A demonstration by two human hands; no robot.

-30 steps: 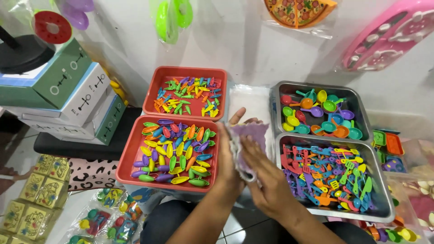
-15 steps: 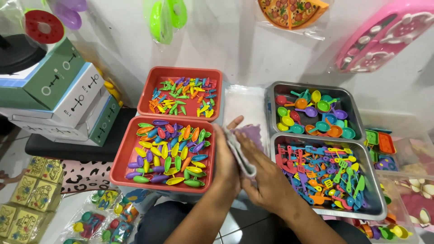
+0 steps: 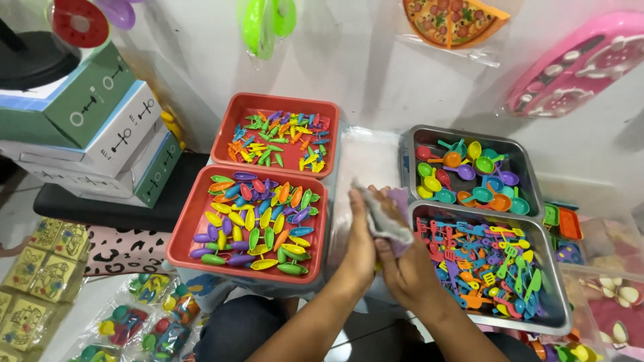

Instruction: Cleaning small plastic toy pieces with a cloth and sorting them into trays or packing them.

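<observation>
Both hands hold a small clear plastic bag between two pairs of trays.

The left hand and right hand close together on the bag, held between the near red tray of coloured pieces and the near metal tray. Stacked green-and-white boxes stand far left; a bagged toy pizza and a pink package hang on the wall.

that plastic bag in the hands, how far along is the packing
Done: filled toy packets lie at lower left. In hand: left hand and right hand both grip a clear bag between the trays; its contents cannot be made out. Left: red trays and metal trays are full of pieces.
</observation>
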